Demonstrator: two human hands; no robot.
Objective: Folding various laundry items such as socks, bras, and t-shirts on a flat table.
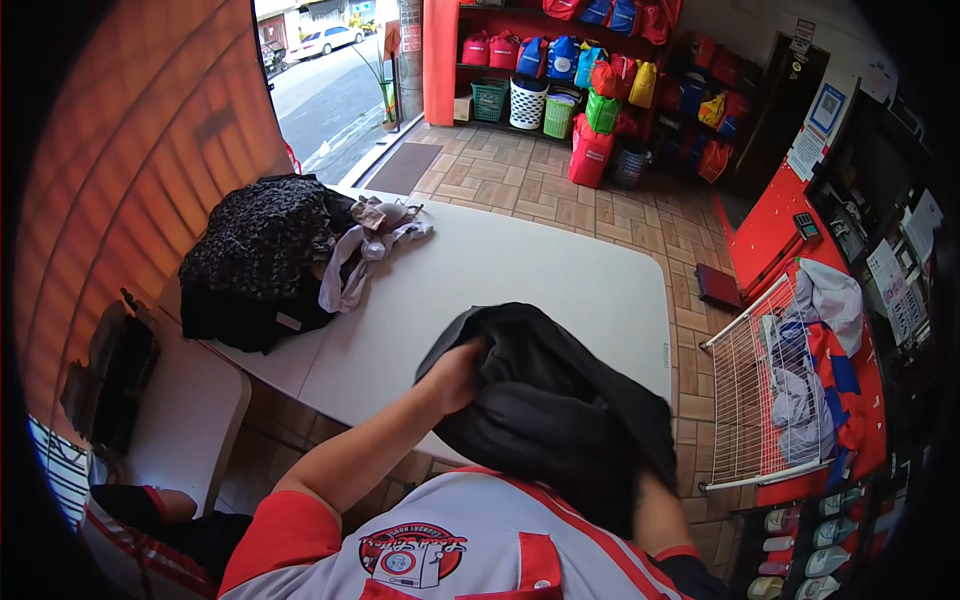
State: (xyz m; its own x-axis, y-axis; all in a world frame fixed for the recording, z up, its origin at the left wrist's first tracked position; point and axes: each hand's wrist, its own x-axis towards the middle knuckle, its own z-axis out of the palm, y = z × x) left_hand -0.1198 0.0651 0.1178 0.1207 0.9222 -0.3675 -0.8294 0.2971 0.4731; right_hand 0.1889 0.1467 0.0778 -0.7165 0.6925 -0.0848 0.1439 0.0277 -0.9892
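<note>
A black garment point(540, 405) is bunched up between my two arms, over the near edge of the white folding table point(487, 255). My left hand point(459, 375) reaches into its folds, fingers partly hidden by the cloth. My other forearm goes under the garment at its right side, and that hand is covered by the fabric. Farther back on the table's left end lies a heap of dark clothes, with a patterned black garment point(262, 232) on top. Light-coloured straps and a pale cloth point(360, 259) lie beside the heap.
A white wire basket point(750, 390) with clothes stands at the right. Bottles point(829, 532) fill a rack at lower right. Shelves at the back hold coloured bags point(562, 56) and laundry baskets point(529, 101). A co-worker's arm point(176, 504) shows at lower left, beside a second table point(187, 397).
</note>
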